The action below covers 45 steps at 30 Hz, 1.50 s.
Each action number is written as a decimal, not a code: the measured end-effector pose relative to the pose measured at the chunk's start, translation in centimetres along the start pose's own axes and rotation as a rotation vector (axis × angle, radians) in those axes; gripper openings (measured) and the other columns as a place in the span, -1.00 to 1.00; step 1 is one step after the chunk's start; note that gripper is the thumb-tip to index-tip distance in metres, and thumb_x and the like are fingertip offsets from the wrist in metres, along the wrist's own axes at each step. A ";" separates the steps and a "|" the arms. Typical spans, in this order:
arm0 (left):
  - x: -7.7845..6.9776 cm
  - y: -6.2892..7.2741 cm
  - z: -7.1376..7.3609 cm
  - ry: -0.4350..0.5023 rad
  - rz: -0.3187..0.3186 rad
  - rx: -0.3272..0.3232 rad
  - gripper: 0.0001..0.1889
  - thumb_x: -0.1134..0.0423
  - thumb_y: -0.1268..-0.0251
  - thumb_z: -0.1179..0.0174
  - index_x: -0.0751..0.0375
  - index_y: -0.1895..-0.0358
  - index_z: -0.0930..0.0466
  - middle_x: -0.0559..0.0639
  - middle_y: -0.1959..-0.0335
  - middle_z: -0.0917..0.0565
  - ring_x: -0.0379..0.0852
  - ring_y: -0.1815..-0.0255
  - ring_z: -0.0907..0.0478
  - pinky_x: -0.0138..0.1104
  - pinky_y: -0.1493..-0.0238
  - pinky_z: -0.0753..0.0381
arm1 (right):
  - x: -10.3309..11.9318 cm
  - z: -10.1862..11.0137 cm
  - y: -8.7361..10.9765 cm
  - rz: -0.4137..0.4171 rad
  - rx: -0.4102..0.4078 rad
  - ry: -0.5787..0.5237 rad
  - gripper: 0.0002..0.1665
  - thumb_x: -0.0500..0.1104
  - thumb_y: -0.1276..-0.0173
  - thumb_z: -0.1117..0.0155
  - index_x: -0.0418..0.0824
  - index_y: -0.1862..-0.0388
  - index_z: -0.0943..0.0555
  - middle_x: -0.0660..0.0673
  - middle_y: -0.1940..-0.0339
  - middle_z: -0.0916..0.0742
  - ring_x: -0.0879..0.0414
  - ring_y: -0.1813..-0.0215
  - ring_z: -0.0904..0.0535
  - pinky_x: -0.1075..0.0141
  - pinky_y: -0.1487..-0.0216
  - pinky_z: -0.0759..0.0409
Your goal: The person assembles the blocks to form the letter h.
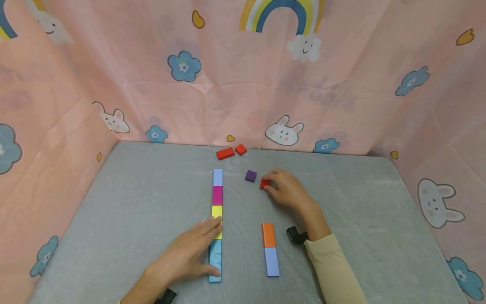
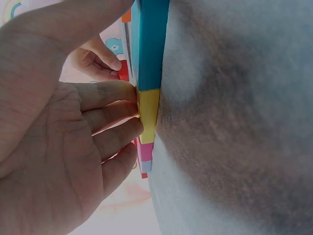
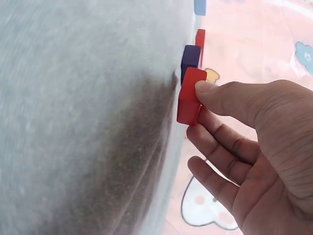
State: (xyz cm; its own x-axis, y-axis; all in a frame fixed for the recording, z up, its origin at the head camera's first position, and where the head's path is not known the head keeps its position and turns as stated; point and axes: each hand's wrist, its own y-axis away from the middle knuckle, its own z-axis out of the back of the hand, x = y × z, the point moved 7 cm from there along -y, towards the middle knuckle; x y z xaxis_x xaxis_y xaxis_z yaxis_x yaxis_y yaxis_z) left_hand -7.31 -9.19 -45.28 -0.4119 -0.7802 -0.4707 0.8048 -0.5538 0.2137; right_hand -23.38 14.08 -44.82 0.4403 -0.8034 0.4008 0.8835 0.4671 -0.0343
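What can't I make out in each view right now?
Head: yellow rectangular block, middle mostly covered by the left hand.
Head: small red rectangular block, right end covered by the right hand.
Left wrist: long teal rectangular block, near end cut off by the top edge.
Right wrist: far red rectangular block, partly hidden behind the purple square block.

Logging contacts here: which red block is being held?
The near red block, right of the purple block: the right hand pinches it, while the longer red block and the small far red block lie untouched.

pink backdrop (image 1: 235, 97) | prints: rabbits (image 1: 284, 133), rainbows (image 1: 262, 19), blue flowers (image 1: 184, 66) | grey tabletop (image 1: 144, 194) before it
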 end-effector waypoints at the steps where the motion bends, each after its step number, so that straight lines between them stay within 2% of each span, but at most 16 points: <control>1: 0.0 0.0 0.0 0.000 0.000 0.000 0.16 -0.16 0.03 -0.66 0.29 -0.61 -0.30 0.06 -0.73 -0.24 0.05 -0.75 -0.18 -0.02 -0.72 -0.27 | 0.1 0.0 0.1 0.000 0.002 -0.005 -0.67 -0.21 -0.46 -0.43 -0.26 -0.16 -0.77 -0.20 -0.06 -0.81 -0.12 -0.15 -0.72 -0.07 -0.33 -0.72; 10: -0.2 -0.2 -0.3 0.003 0.004 0.016 0.16 -0.18 0.02 -0.65 0.26 -0.62 -0.29 0.02 -0.74 -0.22 0.03 -0.76 -0.17 -0.02 -0.71 -0.29 | 0.5 0.3 0.8 -0.009 0.026 -0.053 -0.66 -0.20 -0.48 -0.42 -0.22 -0.19 -0.77 -0.17 -0.07 -0.80 -0.08 -0.16 -0.70 -0.07 -0.33 -0.72; 19: 0.0 -0.2 -0.3 0.031 0.042 0.032 0.17 -0.17 0.04 -0.66 0.24 -0.63 -0.29 0.01 -0.74 -0.21 0.03 -0.76 -0.14 0.00 -0.71 -0.29 | 2.0 0.5 1.9 0.045 0.062 -0.094 -0.66 -0.19 -0.50 -0.39 -0.21 -0.20 -0.76 -0.12 -0.02 -0.78 -0.03 -0.11 -0.68 -0.02 -0.28 -0.74; 25: 0.0 -0.2 -0.5 0.038 0.035 0.032 0.16 -0.17 0.03 -0.66 0.23 -0.63 -0.28 0.01 -0.74 -0.22 0.04 -0.76 -0.16 0.01 -0.70 -0.30 | 2.4 0.6 3.6 0.054 0.061 -0.094 -0.65 -0.20 -0.47 -0.43 -0.22 -0.20 -0.76 -0.09 -0.01 -0.78 -0.01 -0.11 -0.68 -0.01 -0.29 -0.75; 33: 0.0 0.0 -0.3 0.020 0.006 -0.001 0.15 -0.15 0.01 -0.66 0.28 -0.62 -0.29 0.04 -0.73 -0.22 0.08 -0.75 -0.17 0.01 -0.69 -0.32 | 2.6 0.2 5.6 0.051 0.071 -0.108 -0.66 -0.22 -0.47 -0.43 -0.20 -0.19 -0.77 -0.08 -0.05 -0.77 0.00 -0.12 -0.70 0.01 -0.27 -0.77; 45: 0.1 -0.2 -0.4 0.024 0.013 0.018 0.17 -0.17 0.02 -0.65 0.27 -0.63 -0.26 0.04 -0.74 -0.21 0.06 -0.76 -0.15 0.00 -0.71 -0.29 | 3.3 -0.5 6.7 0.069 0.097 -0.120 -0.70 -0.25 -0.47 -0.40 -0.20 -0.15 -0.77 -0.05 -0.03 -0.77 0.07 -0.05 -0.69 0.03 -0.20 -0.78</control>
State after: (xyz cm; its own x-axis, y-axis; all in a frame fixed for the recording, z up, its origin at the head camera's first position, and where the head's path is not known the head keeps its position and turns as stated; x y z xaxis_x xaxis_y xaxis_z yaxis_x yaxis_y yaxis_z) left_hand -7.38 -9.07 -45.70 -0.3909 -0.7803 -0.4882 0.8022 -0.5488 0.2350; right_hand -15.90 14.38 -44.20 0.4725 -0.7210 0.5069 0.8297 0.5579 0.0202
